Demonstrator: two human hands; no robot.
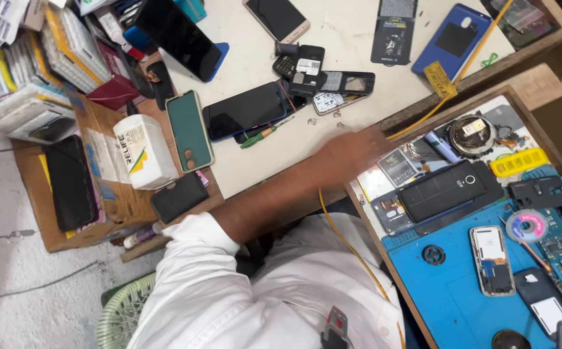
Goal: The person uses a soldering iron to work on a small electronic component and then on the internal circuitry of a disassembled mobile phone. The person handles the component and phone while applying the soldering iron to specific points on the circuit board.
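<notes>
At the left edge of the scene a black phone (71, 184) is lying on a cardboard box, with a white tub (144, 152) standing just beside it. On the white worktop (333, 32), near its front left corner, a green phone case (189, 129) is lying next to a dark smartphone (245, 110), and a small green screwdriver (258, 136) is resting just below that phone.

The left hand (352, 152) is hanging over the worktop's front right edge. The arm is stretching from the white sleeve at lower left diagonally up and to the right, almost straight, with the forearm crossing the front edge. The hand is smeared by motion, so I cannot tell whether the fingers are spread, pressed together or pinching anything. It seems to be mid-reach and holding nothing I can make out. The right hand is not showing.

Nearest the hand are a yellow cable (352, 249) passing beneath the wrist and a small dark battery pack (396, 167) at the near left corner of the wooden tray (533, 87). Picking up something that flat would call for a slowed hand and a fingertip pinch at its edge.

Further right a black phone back (446, 189) is lying at the top edge of the blue mat (462, 291), with a small opened handset (493, 258) on the mat
</notes>
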